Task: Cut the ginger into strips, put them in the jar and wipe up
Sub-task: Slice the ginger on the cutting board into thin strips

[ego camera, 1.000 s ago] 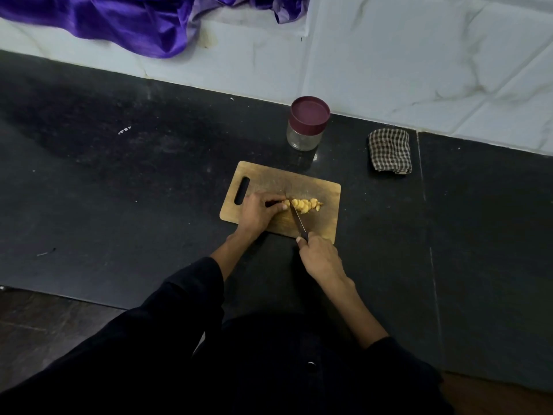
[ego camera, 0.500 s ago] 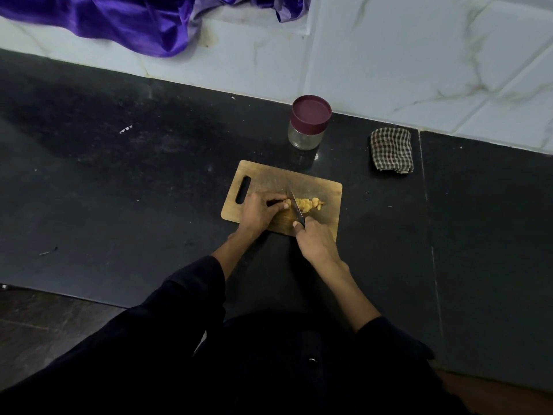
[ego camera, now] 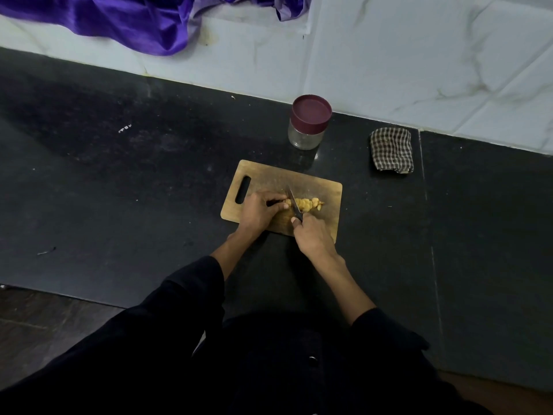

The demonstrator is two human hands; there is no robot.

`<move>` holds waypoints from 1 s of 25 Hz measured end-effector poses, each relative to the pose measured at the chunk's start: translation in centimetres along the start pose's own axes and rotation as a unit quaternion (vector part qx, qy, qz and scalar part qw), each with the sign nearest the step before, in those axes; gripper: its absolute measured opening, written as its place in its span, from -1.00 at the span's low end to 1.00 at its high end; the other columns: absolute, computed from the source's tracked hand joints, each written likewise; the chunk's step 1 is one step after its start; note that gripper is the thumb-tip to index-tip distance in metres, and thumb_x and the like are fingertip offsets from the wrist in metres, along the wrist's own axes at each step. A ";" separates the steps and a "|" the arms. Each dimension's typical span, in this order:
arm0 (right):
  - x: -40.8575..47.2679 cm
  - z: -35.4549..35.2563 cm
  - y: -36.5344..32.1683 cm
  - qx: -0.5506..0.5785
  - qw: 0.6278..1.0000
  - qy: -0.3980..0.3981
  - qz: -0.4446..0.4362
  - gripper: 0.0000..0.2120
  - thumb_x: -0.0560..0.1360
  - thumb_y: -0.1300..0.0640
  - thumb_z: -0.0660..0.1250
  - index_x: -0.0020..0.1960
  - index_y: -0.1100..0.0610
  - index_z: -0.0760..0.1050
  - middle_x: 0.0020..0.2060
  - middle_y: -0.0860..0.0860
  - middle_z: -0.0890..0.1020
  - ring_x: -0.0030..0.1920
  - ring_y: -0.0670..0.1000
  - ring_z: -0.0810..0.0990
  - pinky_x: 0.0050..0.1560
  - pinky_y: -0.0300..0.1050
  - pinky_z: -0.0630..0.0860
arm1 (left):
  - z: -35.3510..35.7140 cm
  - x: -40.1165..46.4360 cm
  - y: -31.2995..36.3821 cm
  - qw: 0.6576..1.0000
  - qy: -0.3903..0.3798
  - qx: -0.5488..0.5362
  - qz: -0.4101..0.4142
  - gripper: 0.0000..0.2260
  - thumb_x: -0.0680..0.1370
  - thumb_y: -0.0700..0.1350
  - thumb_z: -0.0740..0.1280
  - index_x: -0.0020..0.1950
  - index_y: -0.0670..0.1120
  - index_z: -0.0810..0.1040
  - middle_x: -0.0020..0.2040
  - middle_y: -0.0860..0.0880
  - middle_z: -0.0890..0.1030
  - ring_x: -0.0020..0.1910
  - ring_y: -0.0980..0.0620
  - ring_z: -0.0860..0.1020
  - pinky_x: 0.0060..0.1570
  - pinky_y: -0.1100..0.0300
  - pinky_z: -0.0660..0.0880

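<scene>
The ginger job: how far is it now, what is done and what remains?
Done: a row of cut ginger lies on the cutting board. In hand: the left hand holds the uncut end while the right hand works the knife. Left: the jar is empty with its lid on, and the checked cloth lies folded and untouched.

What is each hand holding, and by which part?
The right hand grips a steel kitchen knife by its handle. The left hand holds the uncut end of the yellow ginger.
</scene>
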State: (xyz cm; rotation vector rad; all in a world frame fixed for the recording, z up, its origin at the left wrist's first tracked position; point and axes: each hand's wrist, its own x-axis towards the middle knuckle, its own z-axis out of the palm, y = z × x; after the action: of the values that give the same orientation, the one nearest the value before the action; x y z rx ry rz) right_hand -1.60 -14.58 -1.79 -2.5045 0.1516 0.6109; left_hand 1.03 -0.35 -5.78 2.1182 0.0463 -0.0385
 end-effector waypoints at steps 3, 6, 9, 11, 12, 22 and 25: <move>0.2 0.1 0.1 0.011 1.000 0.000 -0.001 -0.73 0.68 0.00 0.13 0.14 0.16 0.50 -0.03 0.08 0.60 -0.02 0.07 0.60 0.00 0.06 0.55 | -0.1 0.0 0.1 1.000 -0.001 0.001 0.001 -0.74 0.45 -0.16 0.44 0.13 -0.16 0.63 0.12 -0.06 0.64 0.13 0.10 0.56 0.13 0.38 0.38; 0.3 0.1 0.1 0.014 1.000 0.001 0.001 -0.72 0.68 -0.01 0.13 0.15 0.17 0.50 -0.02 0.09 0.60 0.00 0.08 0.61 0.05 0.11 0.57 | 0.0 0.0 0.1 1.000 0.002 0.002 0.005 -0.75 0.45 -0.17 0.45 0.12 -0.16 0.63 0.11 -0.06 0.65 0.13 0.10 0.57 0.14 0.37 0.40; 0.4 0.1 0.0 0.004 1.000 0.006 -0.007 -0.72 0.68 0.00 0.13 0.15 0.16 0.50 -0.02 0.09 0.60 0.00 0.08 0.61 0.03 0.08 0.56 | 0.0 0.0 0.1 1.000 0.004 0.004 0.006 -0.75 0.45 -0.17 0.45 0.12 -0.17 0.63 0.11 -0.06 0.65 0.12 0.11 0.56 0.13 0.38 0.39; 0.4 0.1 -0.1 0.001 1.000 0.008 -0.006 -0.74 0.68 0.00 0.14 0.14 0.15 0.49 -0.03 0.09 0.59 -0.01 0.07 0.61 0.03 0.07 0.56 | 0.0 0.0 0.0 1.000 0.005 0.005 0.009 -0.75 0.45 -0.18 0.45 0.12 -0.17 0.63 0.11 -0.07 0.65 0.13 0.11 0.56 0.13 0.38 0.39; 0.3 0.1 -0.2 -0.001 1.000 0.010 -0.005 -0.74 0.68 0.00 0.14 0.14 0.15 0.49 -0.03 0.08 0.59 -0.01 0.07 0.60 0.03 0.06 0.56 | 0.1 0.0 0.0 1.000 0.005 0.005 0.008 -0.75 0.45 -0.18 0.45 0.12 -0.17 0.63 0.11 -0.06 0.65 0.13 0.10 0.57 0.14 0.37 0.40; 0.7 0.3 -0.6 -0.037 0.999 0.029 -0.017 -0.73 0.69 0.02 0.12 0.17 0.18 0.49 -0.06 0.07 0.58 -0.03 0.05 0.59 -0.08 -0.04 0.47 | 0.1 0.1 -0.1 1.000 0.013 0.010 0.014 -0.76 0.44 -0.17 0.46 0.09 -0.17 0.64 0.09 -0.06 0.66 0.10 0.09 0.58 0.14 0.32 0.43; 0.9 0.4 -0.8 -0.043 0.999 0.026 -0.013 -0.72 0.69 0.02 0.13 0.20 0.18 0.49 0.00 0.10 0.61 0.01 0.08 0.61 -0.07 -0.03 0.49 | 0.1 0.2 -0.1 1.000 0.015 0.008 0.017 -0.76 0.44 -0.18 0.46 0.09 -0.17 0.64 0.08 -0.07 0.66 0.09 0.10 0.58 0.14 0.34 0.44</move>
State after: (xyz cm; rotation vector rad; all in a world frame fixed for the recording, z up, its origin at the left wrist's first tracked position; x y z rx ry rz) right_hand -0.79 -13.69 -2.08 -2.6024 0.1153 0.5522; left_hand 1.23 -0.38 -5.98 2.1351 0.0271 0.0129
